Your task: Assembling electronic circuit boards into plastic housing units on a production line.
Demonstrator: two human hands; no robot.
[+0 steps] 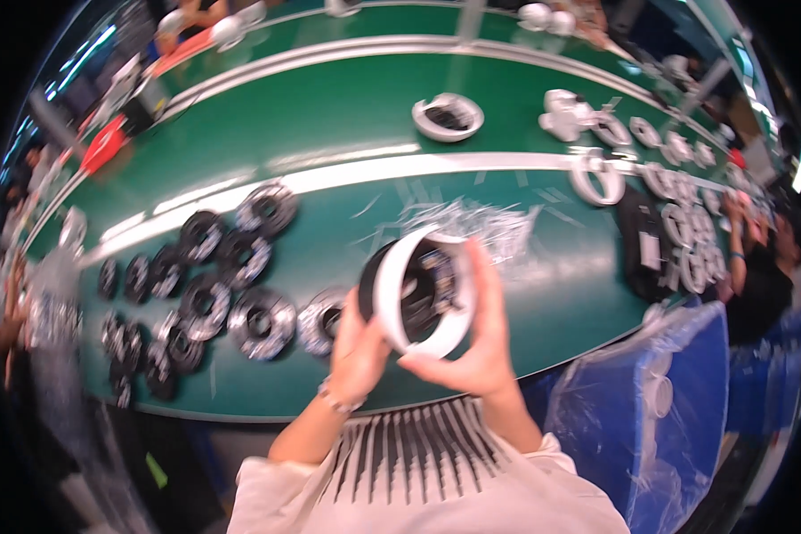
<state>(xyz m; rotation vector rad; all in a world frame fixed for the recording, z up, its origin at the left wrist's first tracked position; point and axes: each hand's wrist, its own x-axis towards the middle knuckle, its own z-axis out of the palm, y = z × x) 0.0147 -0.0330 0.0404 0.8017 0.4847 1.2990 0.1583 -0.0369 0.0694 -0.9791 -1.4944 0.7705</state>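
Observation:
In front of my chest, above the green worktable, I hold a white ring-shaped housing tilted on its edge. Its opening shows dark inner parts with some metallic bits, too blurred to name. Against its left side sits a black round part. My left hand is closed round the left and lower side, partly hidden behind the pieces. My right hand grips the right rim, fingers up along the edge and thumb underneath. Left of my hands lie several black disc-shaped parts with shiny faces.
Beyond my hands is a pile of clear plastic strips. A white bowl-shaped housing stands further back. At right are several white rings, a black bag-like object and a plastic-covered blue bin. A co-worker sits at far right.

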